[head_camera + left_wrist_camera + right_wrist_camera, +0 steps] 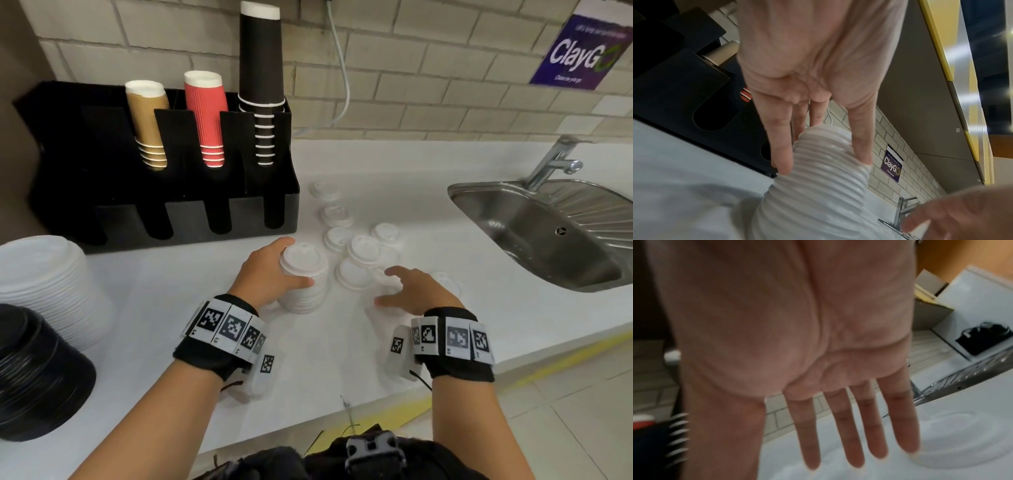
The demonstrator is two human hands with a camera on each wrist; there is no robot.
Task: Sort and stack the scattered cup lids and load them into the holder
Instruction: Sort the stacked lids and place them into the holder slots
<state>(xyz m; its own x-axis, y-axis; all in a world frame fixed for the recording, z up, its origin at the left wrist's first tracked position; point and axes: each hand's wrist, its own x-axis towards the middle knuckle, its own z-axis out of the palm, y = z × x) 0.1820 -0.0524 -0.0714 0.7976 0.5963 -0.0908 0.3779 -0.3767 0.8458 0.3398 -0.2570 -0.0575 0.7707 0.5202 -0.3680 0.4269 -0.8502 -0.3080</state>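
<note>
A white bench (445,178) runs under a pale brick wall, with a steel sink (534,226) set into it at my right. At the back left stands the black holder (102,192); its upper slots carry a tan cup stack (148,123), a red cup stack (206,118) and a tall black cup stack (261,78), while the lower front slots look dark and I cannot tell what is in them. My left hand (270,274) curls around a stack of white lids (303,281) standing on the bench, fingers and thumb gripping its ribbed side. My right hand (412,291) is spread flat, fingers straight, holding nothing, just above the scattered lids (363,251) lying loose between the stack and the sink.
</note>
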